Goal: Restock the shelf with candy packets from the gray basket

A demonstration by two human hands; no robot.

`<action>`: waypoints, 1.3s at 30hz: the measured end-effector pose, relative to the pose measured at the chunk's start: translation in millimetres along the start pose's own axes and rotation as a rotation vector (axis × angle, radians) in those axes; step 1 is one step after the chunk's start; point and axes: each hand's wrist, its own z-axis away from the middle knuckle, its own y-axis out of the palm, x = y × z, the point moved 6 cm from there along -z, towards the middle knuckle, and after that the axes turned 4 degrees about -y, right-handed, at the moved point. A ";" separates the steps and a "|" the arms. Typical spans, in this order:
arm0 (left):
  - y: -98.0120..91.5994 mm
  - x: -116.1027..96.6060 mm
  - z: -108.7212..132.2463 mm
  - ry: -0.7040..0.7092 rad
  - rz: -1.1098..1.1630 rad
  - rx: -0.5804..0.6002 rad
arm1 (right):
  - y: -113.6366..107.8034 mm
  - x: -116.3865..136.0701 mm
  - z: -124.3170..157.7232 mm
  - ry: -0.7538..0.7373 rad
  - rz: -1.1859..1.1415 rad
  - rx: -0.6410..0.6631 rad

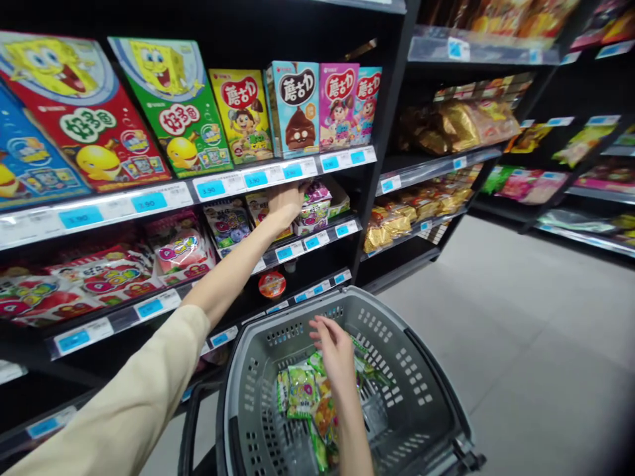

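lower shelf [310, 242], left: red-and-white bags [106, 271] | left hand [286, 202]: at purple-and-white pack [314, 215], same shelf, fingers partly hidden, can't tell if gripping | green packets [301, 391]: inside grey basket [432, 410], near | right hand [335, 345]: above packets, fingers loosely spread, slightly curled | right, far: gold packs [381, 231]

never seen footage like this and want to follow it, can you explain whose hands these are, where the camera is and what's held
There's no machine: these are one person's bare hands, filmed by a camera worn on the head, looking forward and down. The left hand reaches among small packs on a shop shelf; its fingers are partly hidden, so I can't tell what it grips. The right hand is over a grey basket, apparently holding nothing. Snack packets lie inside.
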 end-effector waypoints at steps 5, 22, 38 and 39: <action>-10.2 -3.1 10.2 -0.016 -0.056 -0.164 | 6.8 1.9 2.8 -0.004 0.059 0.044; 16.4 -0.8 -20.0 0.428 -0.030 0.274 | 9.8 1.1 3.9 -0.007 0.010 0.048; 0.5 -36.3 47.2 0.384 0.127 0.020 | -90.9 28.2 0.0 -0.123 0.272 -0.306; 2.7 -40.0 64.0 0.359 0.150 -0.026 | -97.1 22.0 -3.0 -0.118 0.398 -0.296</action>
